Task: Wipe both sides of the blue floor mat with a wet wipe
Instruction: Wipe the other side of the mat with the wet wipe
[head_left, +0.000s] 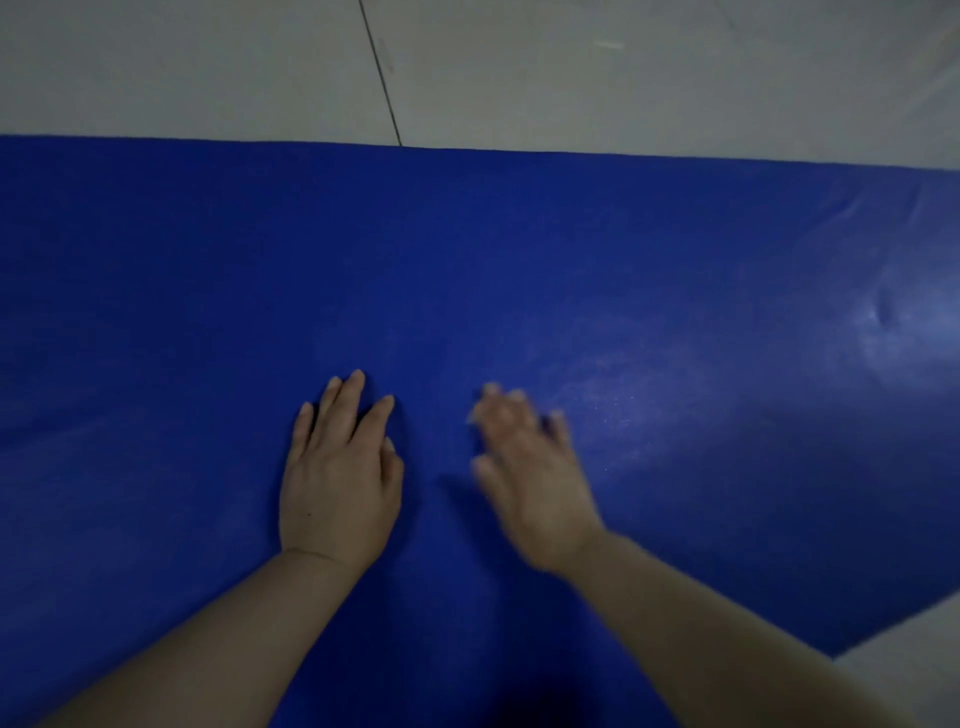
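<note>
— On the blue floor mat (519, 270): left hand (337, 483) flat, palm down, fingers straight and slightly spread, pressing the surface. Nothing held.
— And on the right?
— Right hand (530, 478) blurred; fingers extended and apart, over or on the mat, contact not determinable. Nothing seen in the grasp.
— Material?
— Smooth, faintly sheened sheet, deep blue, straight far edge, dimpled and creased at right. Laid on pale grey floor tiles (571, 78) with one dark joint.
— Position relative to hands?
— Directly beneath both, extending well past each side.
</note>
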